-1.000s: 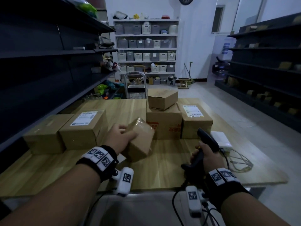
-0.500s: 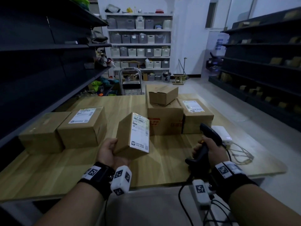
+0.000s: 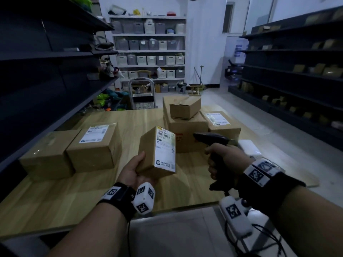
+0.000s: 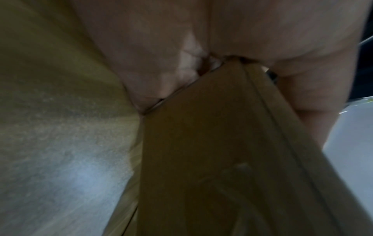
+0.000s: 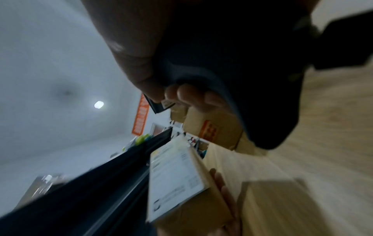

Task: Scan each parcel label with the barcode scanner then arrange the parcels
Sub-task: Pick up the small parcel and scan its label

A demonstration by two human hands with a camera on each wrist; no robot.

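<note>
My left hand holds a small brown parcel upright above the wooden table, its white label turned toward the right. The same parcel fills the left wrist view under my palm. My right hand grips the black barcode scanner by its handle, the head level and aimed left at the label from a short gap. In the right wrist view the scanner sits dark in my fingers, with the labelled parcel below it.
Two parcels stand side by side at the table's left. A stack of parcels and a labelled one stand at the back right, a white box behind my right hand. Dark shelving lines both sides.
The left hand lifted the small parcel off the table and turned its label to face the scanner. The right hand raised the scanner and swung it level toward the label.
</note>
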